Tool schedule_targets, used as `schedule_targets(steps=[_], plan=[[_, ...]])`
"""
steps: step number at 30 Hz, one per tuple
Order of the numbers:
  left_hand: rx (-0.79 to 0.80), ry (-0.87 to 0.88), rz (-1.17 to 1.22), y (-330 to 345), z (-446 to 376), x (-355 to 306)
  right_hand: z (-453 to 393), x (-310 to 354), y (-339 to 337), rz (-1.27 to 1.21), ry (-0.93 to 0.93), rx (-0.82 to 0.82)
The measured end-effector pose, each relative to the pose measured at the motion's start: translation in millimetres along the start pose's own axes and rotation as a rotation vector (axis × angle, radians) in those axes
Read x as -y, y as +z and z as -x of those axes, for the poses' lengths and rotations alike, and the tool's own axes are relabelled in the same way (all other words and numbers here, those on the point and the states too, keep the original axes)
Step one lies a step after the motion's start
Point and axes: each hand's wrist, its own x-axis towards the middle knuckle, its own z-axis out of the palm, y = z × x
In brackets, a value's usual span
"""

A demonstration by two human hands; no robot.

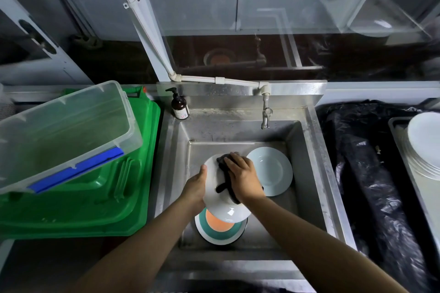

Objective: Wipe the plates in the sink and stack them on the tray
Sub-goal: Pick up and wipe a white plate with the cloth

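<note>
Head view: tray (397, 126) cut off rightward.

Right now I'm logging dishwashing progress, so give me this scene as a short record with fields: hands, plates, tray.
left hand: grips the white plate's left rim, holding it tilted over the sink
right hand: presses a dark cloth onto that plate
plates in sink: pale blue plate, right; orange and green plate, under the held one
tray: far right, holding a stack of white plates
</note>
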Motion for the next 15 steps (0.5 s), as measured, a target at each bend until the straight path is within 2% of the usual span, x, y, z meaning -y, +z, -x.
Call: schedule_targets(steps=[5, 7, 10, 15], plan=[[-0.001, -0.011, 0.055, -6.5, -11.8, -3.0, 21.4, 14.3, 10.7, 0.03, -0.265, 0.098], [0.033, -0.018, 0.045, -16.7, -22.9, -0.2, 18.6, 2.9, 0.3, 0.072, -0.301, 0.098], [0.074, 0.02, 0.043, -29.5, -23.9, 1.4, 8.6, -16.1, -13.4, 0.093, -0.139, 0.102], [0.153, 0.079, -0.02, -40.5, -19.5, -5.2, -5.0, -22.7, -19.6, 0.052, 0.12, 0.224]])
